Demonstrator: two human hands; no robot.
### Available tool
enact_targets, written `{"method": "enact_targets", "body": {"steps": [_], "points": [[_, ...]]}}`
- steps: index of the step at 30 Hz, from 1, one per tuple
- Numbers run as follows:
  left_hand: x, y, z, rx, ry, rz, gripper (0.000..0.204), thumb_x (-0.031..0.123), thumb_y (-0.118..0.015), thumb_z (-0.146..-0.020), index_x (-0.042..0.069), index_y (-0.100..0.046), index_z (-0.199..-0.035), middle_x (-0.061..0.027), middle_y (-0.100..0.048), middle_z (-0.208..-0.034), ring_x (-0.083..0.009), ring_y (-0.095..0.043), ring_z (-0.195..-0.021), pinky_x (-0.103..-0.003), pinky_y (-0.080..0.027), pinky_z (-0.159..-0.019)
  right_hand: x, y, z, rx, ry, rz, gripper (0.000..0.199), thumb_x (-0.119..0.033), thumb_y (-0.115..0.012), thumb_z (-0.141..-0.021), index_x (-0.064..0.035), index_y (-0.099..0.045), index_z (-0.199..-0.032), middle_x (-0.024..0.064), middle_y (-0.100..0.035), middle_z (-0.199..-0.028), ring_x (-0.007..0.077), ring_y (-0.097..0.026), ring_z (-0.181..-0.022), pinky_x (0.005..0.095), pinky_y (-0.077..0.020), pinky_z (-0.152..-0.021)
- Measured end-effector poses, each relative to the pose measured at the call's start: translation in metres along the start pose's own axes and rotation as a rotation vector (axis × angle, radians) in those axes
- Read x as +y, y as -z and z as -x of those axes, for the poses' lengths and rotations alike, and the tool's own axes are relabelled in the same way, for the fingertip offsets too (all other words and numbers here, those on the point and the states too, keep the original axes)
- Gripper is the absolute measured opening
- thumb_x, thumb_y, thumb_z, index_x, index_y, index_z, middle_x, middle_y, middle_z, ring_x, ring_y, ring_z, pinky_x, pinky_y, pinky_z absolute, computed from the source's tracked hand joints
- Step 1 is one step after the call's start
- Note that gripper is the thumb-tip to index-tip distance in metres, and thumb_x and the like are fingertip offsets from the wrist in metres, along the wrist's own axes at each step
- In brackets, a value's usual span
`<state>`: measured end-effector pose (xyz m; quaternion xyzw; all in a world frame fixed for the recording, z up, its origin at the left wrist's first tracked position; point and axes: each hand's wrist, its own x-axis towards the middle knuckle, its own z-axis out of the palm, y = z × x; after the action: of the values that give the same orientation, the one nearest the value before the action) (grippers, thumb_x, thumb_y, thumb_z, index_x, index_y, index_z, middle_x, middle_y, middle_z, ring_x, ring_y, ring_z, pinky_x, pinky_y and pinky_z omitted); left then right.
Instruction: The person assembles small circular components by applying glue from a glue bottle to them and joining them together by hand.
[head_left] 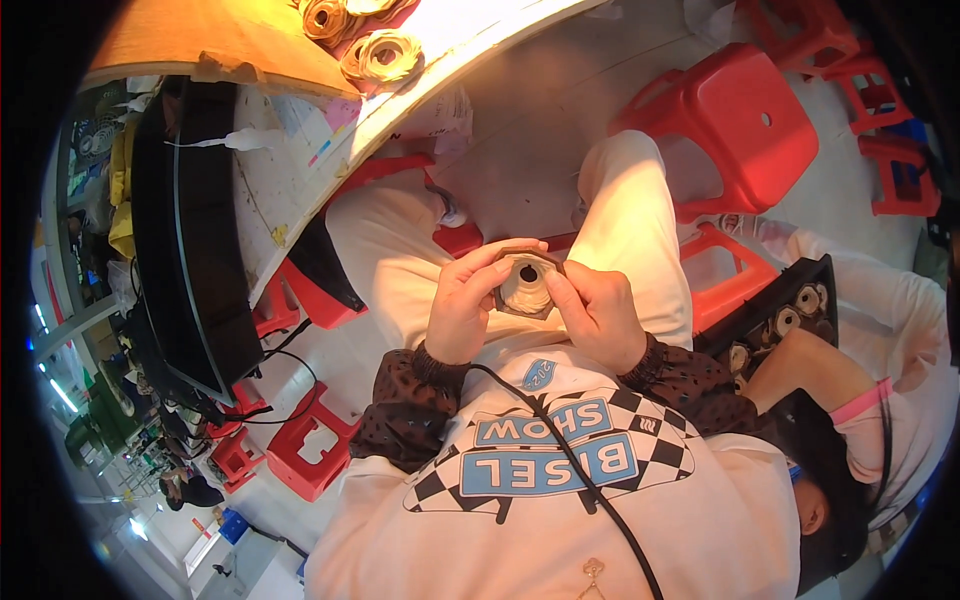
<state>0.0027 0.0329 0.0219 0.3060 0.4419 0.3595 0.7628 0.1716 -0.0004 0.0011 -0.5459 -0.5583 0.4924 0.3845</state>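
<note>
Between my two hands, above my lap, is a small cream ring-shaped piece (524,297) with layered folds, a dark round hole in its middle and a brown angular rim. My left hand (462,308) grips its left side, thumb on the face and fingers behind. On the opposite side my right hand (604,316) pinches the rim with the thumb in front; its other fingers are partly hidden. Similar coiled cream and brown rings (384,61) lie on the wooden tabletop (200,40) at the upper left.
A large red plastic stool (740,125) stands at the upper right, and another red stool (305,440) at the lower left. Close on my right, a person's arm (815,375) reaches by a dark tray (822,275) of similar rings. A black cable (570,455) crosses my shirt.
</note>
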Motion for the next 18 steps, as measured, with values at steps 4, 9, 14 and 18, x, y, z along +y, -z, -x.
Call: {"method": "enact_targets", "body": {"steps": [4, 9, 14, 18], "points": [[0.000, 0.004, 0.001, -0.053, 0.002, 0.022, 0.032, 0.008, -0.045, -0.090, -0.007, -0.057, -0.115, -0.0113, -0.063, -0.112, -0.0143, -0.059, -0.103, -0.026, -0.047, -0.089, -0.008, 0.005, 0.000, -0.064, 0.029, 0.125, 0.025, -0.013, -0.053, -0.091, 0.0028, -0.051, -0.072, 0.0135, -0.049, -0.056, 0.0223, -0.049, -0.047, 0.0318, -0.0379, -0.047], [-0.004, 0.009, 0.004, -0.043, -0.021, -0.103, 0.030, 0.008, -0.046, -0.090, -0.005, -0.059, -0.114, -0.0088, -0.063, -0.109, -0.0128, -0.059, -0.098, -0.025, -0.047, -0.086, -0.011, 0.010, -0.007, -0.042, 0.063, 0.174, 0.023, -0.012, -0.057, -0.089, 0.0028, -0.051, -0.073, 0.0138, -0.050, -0.057, 0.0229, -0.049, -0.047, 0.0323, -0.0377, -0.047], [-0.008, -0.003, 0.004, -0.054, -0.048, -0.242, 0.025, 0.008, -0.049, -0.091, -0.004, -0.061, -0.111, -0.0058, -0.063, -0.104, -0.0094, -0.057, -0.093, -0.023, -0.046, -0.082, -0.002, 0.018, -0.001, -0.058, 0.063, 0.079, 0.019, -0.011, -0.059, -0.088, 0.0024, -0.054, -0.075, 0.0122, -0.049, -0.057, 0.0170, -0.046, -0.048, 0.0297, -0.0366, -0.048], [-0.016, -0.027, 0.002, -0.090, -0.020, -0.325, 0.023, 0.009, -0.052, -0.092, -0.005, -0.062, -0.107, -0.0043, -0.064, -0.098, -0.0079, -0.056, -0.090, -0.022, -0.045, -0.080, 0.000, 0.030, 0.022, 0.028, -0.101, 0.050, 0.021, -0.011, -0.060, -0.088, 0.0025, -0.053, -0.073, 0.0075, -0.045, -0.056, 0.0093, -0.042, -0.052, 0.0277, -0.0343, -0.047]]}}
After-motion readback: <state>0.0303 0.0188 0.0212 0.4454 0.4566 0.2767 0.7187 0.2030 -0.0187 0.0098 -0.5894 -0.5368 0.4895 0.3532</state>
